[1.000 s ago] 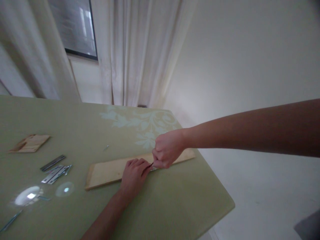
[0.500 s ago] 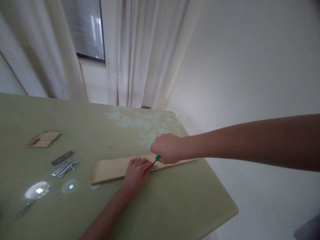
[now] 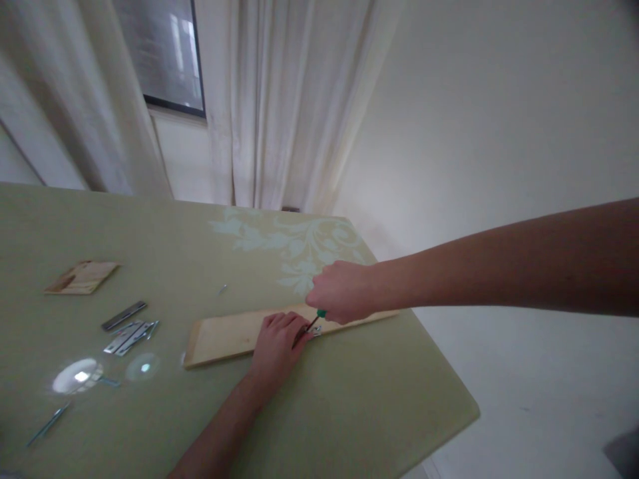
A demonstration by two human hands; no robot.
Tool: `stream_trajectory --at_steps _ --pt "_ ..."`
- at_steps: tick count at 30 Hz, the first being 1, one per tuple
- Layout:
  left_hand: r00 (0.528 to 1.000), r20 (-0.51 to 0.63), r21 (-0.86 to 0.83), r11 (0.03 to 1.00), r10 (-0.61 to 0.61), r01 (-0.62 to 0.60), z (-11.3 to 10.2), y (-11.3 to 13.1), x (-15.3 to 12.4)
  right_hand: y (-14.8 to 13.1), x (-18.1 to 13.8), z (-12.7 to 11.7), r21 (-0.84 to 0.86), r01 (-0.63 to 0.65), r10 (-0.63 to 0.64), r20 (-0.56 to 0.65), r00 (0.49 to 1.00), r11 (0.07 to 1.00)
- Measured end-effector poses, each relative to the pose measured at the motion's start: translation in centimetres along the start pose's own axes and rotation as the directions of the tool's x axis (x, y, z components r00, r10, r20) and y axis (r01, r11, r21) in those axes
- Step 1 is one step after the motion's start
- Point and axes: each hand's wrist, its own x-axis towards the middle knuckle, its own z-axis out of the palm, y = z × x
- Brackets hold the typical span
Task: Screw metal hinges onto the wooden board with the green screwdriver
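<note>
A long pale wooden plank (image 3: 224, 334) lies on the green table (image 3: 174, 253). My left hand (image 3: 277, 340) rests on the plank with its fingers pinched around a small metal hinge (image 3: 316, 329) at the plank's near edge. My right hand (image 3: 341, 291) is closed around a green-handled screwdriver (image 3: 315, 320), whose dark shaft slants down to the hinge just beside my left fingertips.
Several metal hinges (image 3: 128, 334) and a dark metal strip (image 3: 124, 315) lie left of the plank. A small wooden piece (image 3: 82, 277) sits further left. A loose screw (image 3: 221, 289) lies behind the plank. The table's right edge (image 3: 439, 372) drops to the floor.
My right hand has turned over the screwdriver, so the green handle tip now shows below the fist. The view shifted slightly; my left hand stays on the hinge.
</note>
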Motion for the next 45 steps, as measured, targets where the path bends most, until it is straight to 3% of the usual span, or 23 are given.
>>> stream_trajectory --at_steps 3,6,8,10,13,15,18,21,24,27,30,32,33,35,37,39,41,43,45 --pt "1.0 0.004 0.002 1.0 -0.004 0.004 -0.1 0.2 0.1 -0.2 0.5 0.0 0.162 -0.258 0.247 0.082 0.965 0.953" --pt "1.0 0.025 0.005 1.0 0.004 -0.004 -0.4 0.4 0.2 -0.4 0.3 0.4 0.13 -0.271 0.262 0.078 0.962 0.954" --pt "0.999 0.042 0.02 1.0 0.003 -0.004 -0.7 0.5 0.3 -0.2 -0.5 0.8 0.019 -0.16 0.16 0.005 0.987 0.987" --pt "0.999 0.05 0.04 0.999 0.0 -0.002 -0.8 0.6 0.4 0.1 -1.4 1.2 -0.15 0.078 -0.091 -0.077 0.993 0.985" --pt "0.999 0.053 0.042 0.999 0.002 -0.004 -0.8 0.6 0.4 0.7 -2.5 1.4 -0.385 0.397 -0.46 -0.084 0.884 0.833" --pt "0.999 0.054 0.018 1.0 0.005 -0.006 -0.7 0.5 0.4 0.7 -2.8 1.4 -0.437 0.427 -0.492 -0.043 0.869 0.792" --pt "0.999 0.042 -0.01 1.0 -0.001 0.001 -0.4 0.4 0.3 0.1 -2.9 1.7 -0.347 0.325 -0.354 -0.021 0.935 0.88" --pt "1.0 0.017 -0.018 1.0 0.005 -0.005 -0.2 0.2 0.2 -0.8 -2.3 1.5 -0.035 0.018 -0.019 -0.024 1.0 0.999" --pt "1.0 0.007 -0.024 1.0 0.014 -0.013 -0.1 0.1 0.1 -0.8 -0.9 0.4 0.256 -0.3 0.288 0.085 0.954 0.919" --pt "1.0 0.004 -0.025 0.999 0.02 -0.02 -0.2 0.1 0.2 -0.2 0.1 -0.7 0.324 -0.359 0.307 0.201 0.93 0.875" --pt "1.0 0.002 -0.006 1.0 0.026 -0.026 -0.3 0.2 0.2 0.1 -0.1 -0.9 0.157 -0.206 0.186 0.137 0.973 0.966" --pt "0.999 0.013 0.015 0.999 0.034 -0.034 -0.4 0.3 0.3 0.1 -0.6 -0.6 -0.075 0.056 -0.055 0.017 0.998 0.996" --pt "0.999 0.021 0.025 0.999 0.037 -0.038 -0.5 0.3 0.2 0.1 -0.8 -0.5 -0.2 0.203 -0.211 -0.023 0.977 0.959" --pt "0.999 0.028 0.034 0.999 0.041 -0.042 -0.5 0.3 0.2 0.2 -1.1 -0.3 -0.383 0.417 -0.461 -0.026 0.887 0.824" --pt "0.999 0.024 0.024 0.999 0.044 -0.044 -0.5 0.2 0.2 0.5 -1.2 -0.1 -0.46 0.477 -0.539 -0.003 0.843 0.749" --pt "0.999 0.012 0.004 0.999 0.041 -0.041 -0.3 0.1 0.1 0.7 -1.4 0.3 -0.458 0.439 -0.491 0.007 0.871 0.773" --pt "1.0 0.003 -0.006 1.0 0.031 -0.031 0.0 0.0 0.1 0.6 -1.6 1.0 -0.373 0.346 -0.372 0.003 0.928 0.861" --pt "1.0 0.0 -0.006 1.0 0.02 -0.02 0.2 -0.1 0.1 0.2 -1.8 1.4 -0.195 0.151 -0.156 -0.006 0.988 0.969" --pt "1.0 0.004 -0.002 1.0 0.019 -0.019 0.2 -0.1 0.1 -0.3 -1.4 1.2 0.051 -0.123 0.122 0.029 0.992 0.991"
